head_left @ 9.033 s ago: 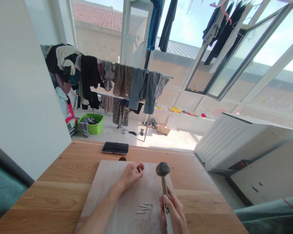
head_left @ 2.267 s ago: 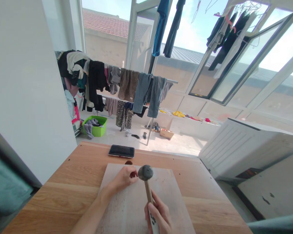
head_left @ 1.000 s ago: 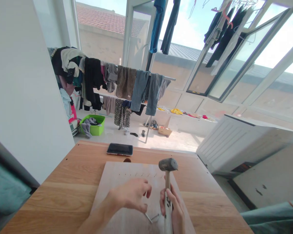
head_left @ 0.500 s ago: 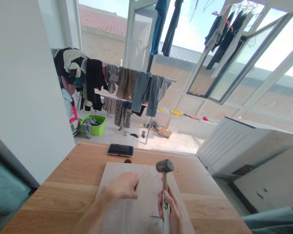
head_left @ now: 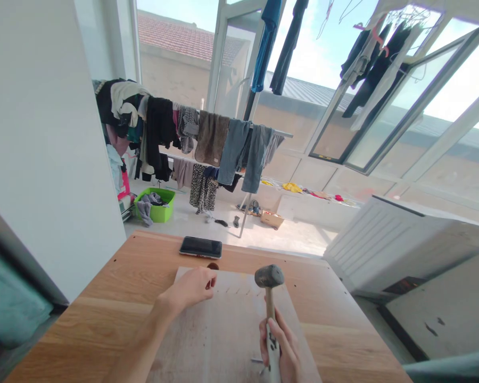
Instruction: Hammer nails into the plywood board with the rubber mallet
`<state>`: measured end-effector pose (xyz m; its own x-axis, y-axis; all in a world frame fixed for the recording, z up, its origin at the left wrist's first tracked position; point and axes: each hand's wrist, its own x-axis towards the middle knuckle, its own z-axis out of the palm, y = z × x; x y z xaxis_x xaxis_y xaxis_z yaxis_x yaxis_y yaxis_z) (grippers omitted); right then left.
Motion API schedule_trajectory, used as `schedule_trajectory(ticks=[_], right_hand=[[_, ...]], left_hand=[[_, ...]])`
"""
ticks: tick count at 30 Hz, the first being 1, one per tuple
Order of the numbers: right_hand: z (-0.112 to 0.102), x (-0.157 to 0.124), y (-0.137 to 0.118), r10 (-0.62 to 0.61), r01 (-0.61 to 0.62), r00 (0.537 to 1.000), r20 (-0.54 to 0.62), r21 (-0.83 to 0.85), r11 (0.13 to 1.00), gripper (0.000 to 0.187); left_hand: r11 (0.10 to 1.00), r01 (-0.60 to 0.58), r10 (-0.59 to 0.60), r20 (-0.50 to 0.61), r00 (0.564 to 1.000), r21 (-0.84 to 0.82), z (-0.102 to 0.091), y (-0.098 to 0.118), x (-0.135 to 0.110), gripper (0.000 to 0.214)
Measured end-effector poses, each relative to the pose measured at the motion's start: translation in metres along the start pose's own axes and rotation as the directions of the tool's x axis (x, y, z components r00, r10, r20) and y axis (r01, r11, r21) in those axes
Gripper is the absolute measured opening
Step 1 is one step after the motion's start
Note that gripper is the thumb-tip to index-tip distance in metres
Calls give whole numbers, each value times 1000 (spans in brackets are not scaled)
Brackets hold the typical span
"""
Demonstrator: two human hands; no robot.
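My right hand (head_left: 282, 343) is wrapped round the pale handle of a mallet (head_left: 270, 276), its dark head upright above the board. My left hand (head_left: 195, 287) hovers at or touches the far left part of the pale board (head_left: 219, 340), fingers curled together; whatever they pinch is too small to make out. To the right of that hand a row of several thin nails (head_left: 237, 291) stands in the board. A loose nail (head_left: 257, 360) lies beside the mallet handle, with another small one close by, partly hidden.
The board lies on a wooden table (head_left: 91, 324). A phone (head_left: 200, 247) and a small round brown object (head_left: 213, 266) sit past its far edge. Beyond are a laundry rack (head_left: 283, 134), a green basin (head_left: 162, 211) and a white ribbed cabinet (head_left: 355, 239).
My left hand has moved away from me and slightly left, to the board's far left corner. The right hand keeps the mallet in nearly the same place. The view has shifted slightly.
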<state>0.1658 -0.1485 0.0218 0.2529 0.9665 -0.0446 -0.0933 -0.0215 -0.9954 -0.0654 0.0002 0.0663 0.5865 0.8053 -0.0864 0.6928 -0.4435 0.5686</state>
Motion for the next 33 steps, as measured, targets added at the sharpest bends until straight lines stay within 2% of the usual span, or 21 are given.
schedule_trajectory(ticks=[6, 12, 15, 22, 28, 33], right_hand=[[1, -2, -7, 24, -23, 999, 22, -35, 999, 57], [0, -1, -4, 25, -24, 999, 40, -29, 999, 54], [1, -2, -2, 9, -6, 998, 56, -52, 999, 50], [7, -2, 0, 44, -41, 995, 91, -35, 999, 55], [17, -3, -6, 68, -68, 996, 60, -12, 998, 67], [18, -5, 6, 95, -97, 993, 74, 22, 995, 80]], left_hand=[[998, -40, 39, 26, 999, 55, 12, 3, 5, 19], [995, -57, 57, -7, 998, 76, 16, 3, 8, 18], [998, -59, 59, 2, 998, 4, 20, -1, 11, 19], [969, -27, 24, -12, 1000, -247, 30, -14, 15, 19], [969, -43, 27, -66, 997, -242, 36, -19, 18, 15], [966, -42, 26, -66, 997, -255, 38, -20, 20, 13]])
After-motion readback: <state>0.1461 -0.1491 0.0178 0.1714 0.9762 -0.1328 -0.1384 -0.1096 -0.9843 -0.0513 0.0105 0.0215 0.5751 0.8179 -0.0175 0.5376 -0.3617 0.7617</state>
